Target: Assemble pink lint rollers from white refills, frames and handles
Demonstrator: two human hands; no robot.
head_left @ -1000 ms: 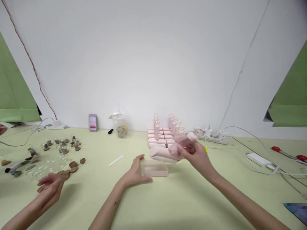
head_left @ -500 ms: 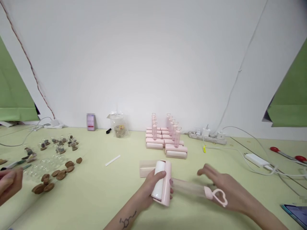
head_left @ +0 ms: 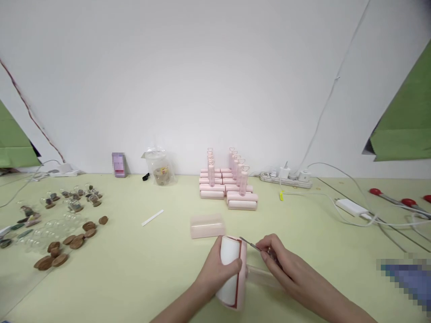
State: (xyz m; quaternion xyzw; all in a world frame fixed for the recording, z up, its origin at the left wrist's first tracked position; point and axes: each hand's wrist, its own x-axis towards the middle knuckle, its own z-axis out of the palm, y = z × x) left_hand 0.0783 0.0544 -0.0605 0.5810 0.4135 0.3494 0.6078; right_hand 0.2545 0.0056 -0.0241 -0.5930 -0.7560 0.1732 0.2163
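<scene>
Left grip (head_left: pixel 215 272) is closed round pink roller (head_left: pixel 229 287); right grip (head_left: pixel 286 267) pinches thin grey tool (head_left: pixel 249 243); other rollers (head_left: pixel 240 198) sit toward tabletop's (head_left: pixel 134 278) back edge.

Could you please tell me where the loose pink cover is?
In the head view, the loose pink cover lies just left of centre, beyond the left hand and the roller it holds.

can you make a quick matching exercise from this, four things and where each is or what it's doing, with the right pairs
1. left hand
2. see-through cover
3. right hand
4. power strip

A. holding a thin tool
B. near the wall, plugs in it
C. gripping a pink roller
D. on the table, unheld

Pairs: 1-C, 2-D, 3-A, 4-B
</scene>
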